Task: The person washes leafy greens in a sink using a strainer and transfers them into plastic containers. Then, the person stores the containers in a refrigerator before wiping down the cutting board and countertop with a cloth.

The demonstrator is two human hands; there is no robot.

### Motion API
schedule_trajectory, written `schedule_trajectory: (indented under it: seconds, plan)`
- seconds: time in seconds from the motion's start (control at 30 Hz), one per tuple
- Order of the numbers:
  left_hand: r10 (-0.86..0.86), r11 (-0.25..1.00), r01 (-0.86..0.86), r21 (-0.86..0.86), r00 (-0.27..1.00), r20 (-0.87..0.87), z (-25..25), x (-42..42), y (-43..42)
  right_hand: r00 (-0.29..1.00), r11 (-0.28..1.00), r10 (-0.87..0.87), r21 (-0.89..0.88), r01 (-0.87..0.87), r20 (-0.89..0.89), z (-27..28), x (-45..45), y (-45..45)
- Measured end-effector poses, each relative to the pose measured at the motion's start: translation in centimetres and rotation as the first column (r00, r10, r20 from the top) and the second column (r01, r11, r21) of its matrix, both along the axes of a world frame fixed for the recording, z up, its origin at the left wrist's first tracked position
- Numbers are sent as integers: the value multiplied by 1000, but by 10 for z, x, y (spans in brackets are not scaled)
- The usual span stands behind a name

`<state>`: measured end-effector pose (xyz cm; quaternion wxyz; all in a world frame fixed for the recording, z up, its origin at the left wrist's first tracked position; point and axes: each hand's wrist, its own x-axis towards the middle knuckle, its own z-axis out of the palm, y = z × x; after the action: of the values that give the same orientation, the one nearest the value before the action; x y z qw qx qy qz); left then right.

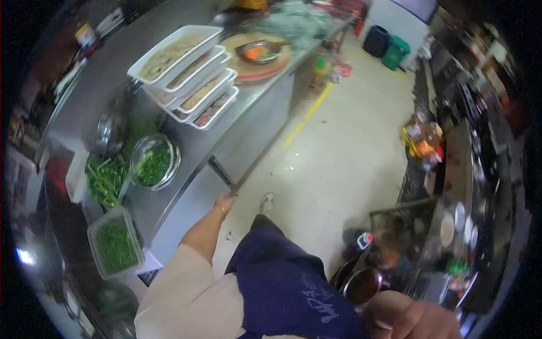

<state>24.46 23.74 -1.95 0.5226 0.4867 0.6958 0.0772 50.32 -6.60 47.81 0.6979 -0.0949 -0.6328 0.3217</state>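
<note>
My left hand (224, 203) hangs low beside the steel counter's front, close to the cabinet door's edge. It is small and blurred, so I cannot tell whether it touches the door or how its fingers lie. At the bottom right, my right hand (422, 321) is near the camera and smeared by motion. Its fingers look bent, but whether anything is in them does not show. A round dark pot (362, 286) is just beyond it. On the counter near my left arm stand a bowl of chopped greens (153, 162) and a plastic tub of greens (116, 242).
Stacked white trays of food (175, 56) stand on the counter by a round board (240, 69) bearing a metal dish (261, 52). Bins, including a green one (396, 52), are at the aisle's far end. Bottles and packages (423, 141) line the right side above the tiled floor (333, 169).
</note>
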Motion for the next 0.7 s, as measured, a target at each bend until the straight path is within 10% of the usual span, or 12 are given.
schedule_trajectory:
  seconds: [0.2,0.43,0.5,0.57,0.63,0.7]
  plan:
    - [161,986,-147,-79,962,222,-66,42,103,961,947,268,-201,-250,68,15,19,129]
    - [527,849,-526,-46,839,135,2,85,165,817,785,572,-241,-571,-73,31,30,278]
    - [486,774,-519,364,854,183,0,102,148,767,729,630,-250,-637,-119,29,33,308]
    - [340,759,-347,551,933,119,-56,108,133,715,682,688,-224,-696,-125,24,42,340]
    - [-231,936,220,273,973,9,-62,103,145,722,687,662,-221,-692,-203,29,41,360]
    - [-523,850,505,153,845,116,-28,110,158,762,721,575,-255,-644,-298,44,41,378]
